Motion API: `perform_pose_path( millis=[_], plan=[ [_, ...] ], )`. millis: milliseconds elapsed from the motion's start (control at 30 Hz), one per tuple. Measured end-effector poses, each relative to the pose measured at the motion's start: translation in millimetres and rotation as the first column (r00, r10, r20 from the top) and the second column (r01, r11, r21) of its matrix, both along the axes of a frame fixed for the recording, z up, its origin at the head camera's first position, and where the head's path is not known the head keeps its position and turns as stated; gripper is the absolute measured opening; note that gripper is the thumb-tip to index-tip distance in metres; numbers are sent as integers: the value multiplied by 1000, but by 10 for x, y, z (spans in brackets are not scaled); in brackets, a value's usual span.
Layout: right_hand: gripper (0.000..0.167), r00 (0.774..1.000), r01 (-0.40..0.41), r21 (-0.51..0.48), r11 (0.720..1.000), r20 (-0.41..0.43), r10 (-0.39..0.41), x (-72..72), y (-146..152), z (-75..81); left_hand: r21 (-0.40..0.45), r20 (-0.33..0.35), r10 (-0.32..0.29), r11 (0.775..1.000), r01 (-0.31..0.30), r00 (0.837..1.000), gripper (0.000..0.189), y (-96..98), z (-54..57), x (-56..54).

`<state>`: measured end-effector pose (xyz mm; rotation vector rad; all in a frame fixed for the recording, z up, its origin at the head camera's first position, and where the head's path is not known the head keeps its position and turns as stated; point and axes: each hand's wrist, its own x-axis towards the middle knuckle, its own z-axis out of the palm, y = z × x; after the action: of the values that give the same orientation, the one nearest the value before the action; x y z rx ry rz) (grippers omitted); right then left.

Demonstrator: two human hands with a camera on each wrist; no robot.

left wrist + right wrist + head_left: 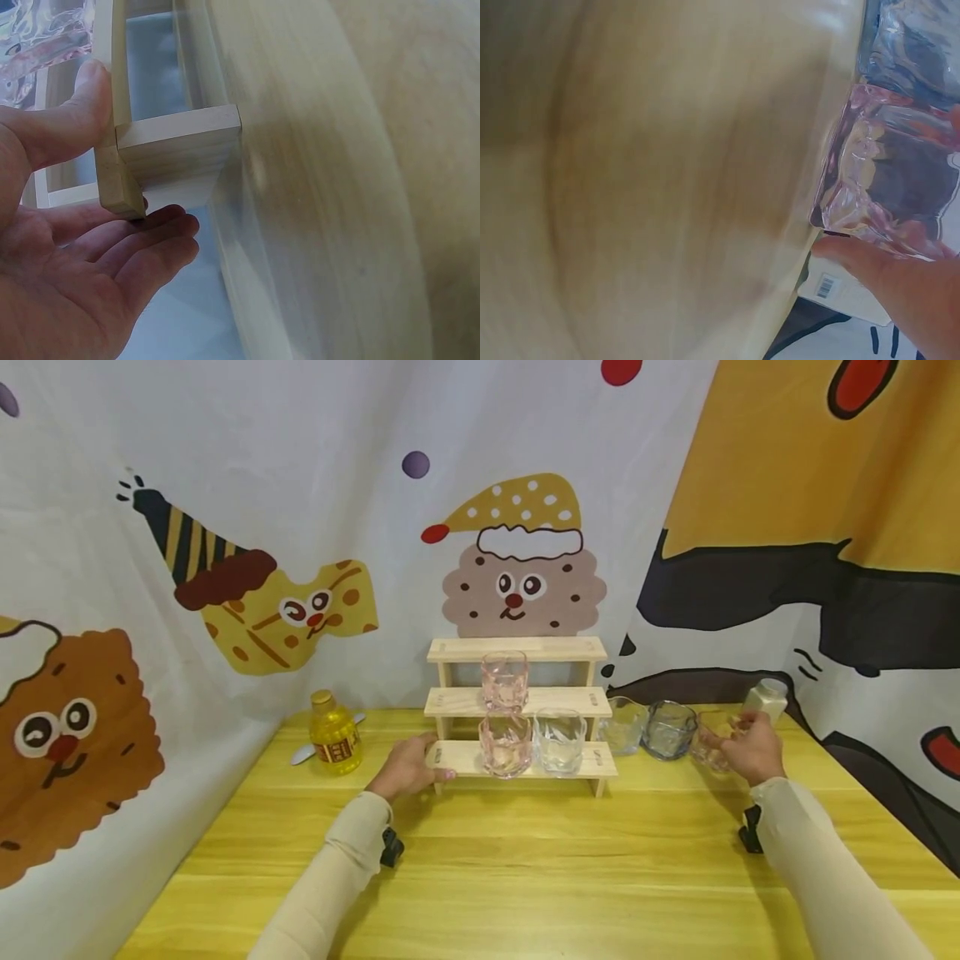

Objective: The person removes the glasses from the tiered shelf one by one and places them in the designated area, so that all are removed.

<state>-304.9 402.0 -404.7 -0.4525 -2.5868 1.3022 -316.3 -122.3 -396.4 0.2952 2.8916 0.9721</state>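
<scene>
My left hand (pixel 408 767) holds the left end of the lowest step of a three-tier wooden display stand (pixel 463 759). In the left wrist view the thumb lies on top of the step and the fingers curl at its end and underside. At the right, my right hand (pixel 753 750) grips a pink glass (pixel 862 176) between thumb and fingers; it appears to stand on the table. A second pink glass (pixel 506 752) and a clear glass (pixel 559 747) sit on the lowest step. On the middle step is another pink glass (pixel 504 681).
Between the stand and my right hand are a clear glass (pixel 624 727) and a blue-grey glass (pixel 669 731). A white-capped jar (pixel 768 695) stands behind that hand. At left, a yellow bottle (pixel 334 739) stands before a spoon (pixel 303 754). A printed cloth hangs behind the wooden table (pixel 570 877).
</scene>
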Motion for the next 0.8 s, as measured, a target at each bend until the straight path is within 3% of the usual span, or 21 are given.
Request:
perform_pose_path(
  millis=[133, 333, 500, 600, 667, 800],
  plan=[
    [99, 1000, -22, 35, 999, 19, 21, 0, 1, 24, 2, -6, -3, 1000, 3, 1000, 70, 0, 1, 4],
    [103, 998, -68, 240, 968, 15, 67, 46, -27, 136, 4, 2, -8, 1000, 8, 1000, 73, 6, 22, 5],
    [91, 995, 20, 408, 913, -100, 23, 71, -270, 246, -8, 12, 11, 1000, -11, 1000, 76, -10, 45, 19],
    [84, 981, 67, 453, 889, -193, 25, 71, -439, 310, -7, 6, 3, 1000, -3, 1000, 74, -10, 47, 20],
    [81, 970, 82, 462, 883, -242, 37, 65, -542, 352, -5, 0, -9, 1000, 9, 1000, 72, -5, 43, 14],
    [78, 956, 39, 435, 900, -277, 93, 63, -747, 434, 1, -5, -11, 1000, 11, 1000, 70, 10, 26, 11]
  ],
)
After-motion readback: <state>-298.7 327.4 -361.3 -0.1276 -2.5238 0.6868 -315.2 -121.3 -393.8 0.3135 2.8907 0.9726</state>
